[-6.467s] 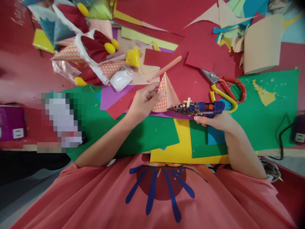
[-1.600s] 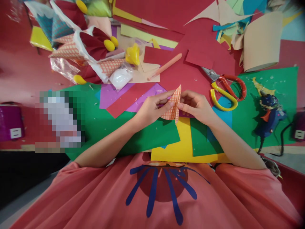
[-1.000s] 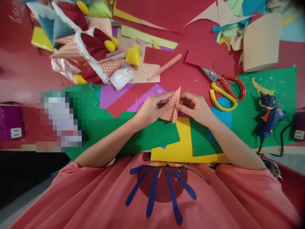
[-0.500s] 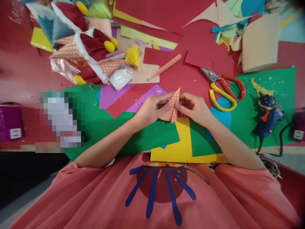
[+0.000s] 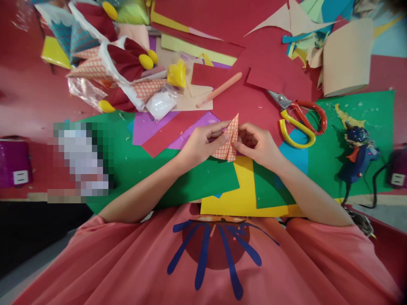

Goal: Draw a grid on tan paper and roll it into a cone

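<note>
Between my hands is a small folded piece of orange-and-white checked paper [image 5: 229, 144], its narrow point facing away from me and its wider, curved edge toward me. My left hand [image 5: 203, 146] pinches it from the left, thumb lying across its front. At its right edge my right hand [image 5: 259, 144] grips the paper between thumb and curled fingers; some fingertips are hidden behind it. Beneath lie green paper [image 5: 197, 178] and yellow paper [image 5: 244, 186]. To the right of my right hand rest scissors [image 5: 299, 123] with one red and one yellow handle loop.
A blue glue gun [image 5: 359, 161] with a black cord lies at right. Beige curved card [image 5: 348, 57] stands behind it. Checked cone-shaped pieces [image 5: 149, 89] and yellow ovals [image 5: 146, 62] crowd the back left. A salmon-coloured stick [image 5: 219, 90] lies ahead on red paper [image 5: 254, 101].
The checked paper has shifted slightly left and away from me, and its front face shows a little wider. My right thumb has moved slightly left and down with it.
</note>
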A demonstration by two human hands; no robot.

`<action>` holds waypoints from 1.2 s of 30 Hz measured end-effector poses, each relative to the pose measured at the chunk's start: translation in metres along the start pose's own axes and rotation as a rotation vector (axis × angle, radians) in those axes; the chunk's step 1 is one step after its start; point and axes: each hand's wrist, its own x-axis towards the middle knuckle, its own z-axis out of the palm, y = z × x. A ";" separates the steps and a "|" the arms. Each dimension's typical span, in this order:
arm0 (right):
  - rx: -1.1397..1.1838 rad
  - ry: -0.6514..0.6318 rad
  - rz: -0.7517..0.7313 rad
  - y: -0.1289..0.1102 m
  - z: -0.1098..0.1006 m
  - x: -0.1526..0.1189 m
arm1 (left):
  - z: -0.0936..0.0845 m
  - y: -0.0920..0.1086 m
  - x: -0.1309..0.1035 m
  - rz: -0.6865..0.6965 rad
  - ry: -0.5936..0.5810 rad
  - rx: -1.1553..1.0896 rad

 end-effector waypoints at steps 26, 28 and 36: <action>-0.126 0.047 -0.053 0.002 0.002 -0.001 | -0.002 0.000 0.001 -0.005 0.014 0.006; -0.135 0.050 -0.065 0.002 0.002 -0.002 | -0.002 0.001 0.001 -0.001 0.024 0.008; -0.225 0.068 -0.097 0.004 0.003 -0.002 | -0.002 0.002 0.002 -0.010 0.045 -0.029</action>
